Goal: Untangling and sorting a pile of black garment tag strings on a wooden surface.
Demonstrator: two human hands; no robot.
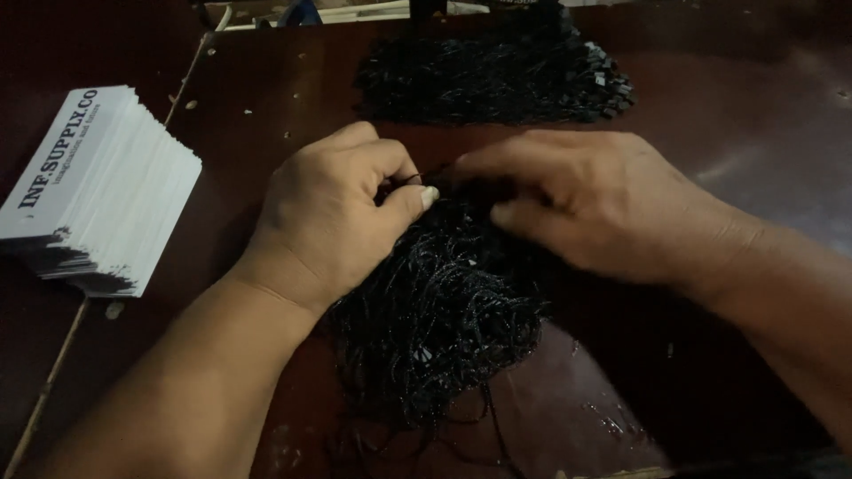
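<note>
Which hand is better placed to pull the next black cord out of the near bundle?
Left, probably. The left hand already pinches a strand between thumb and forefinger at the top of the near bundle of black cords. The right hand lies flat across the bundle, seemingly steadying it.

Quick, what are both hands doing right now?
Left hand: closed, pinching black strings from the pile.
Right hand: fingers curled on the same strings; grip cannot be told.

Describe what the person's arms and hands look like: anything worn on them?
Both the left hand and right hand are bare: no gloves, rings, watch or bands visible. The forearms are uncovered too, with no sleeves in view. Fingernails are short and unpainted where they show.
</note>
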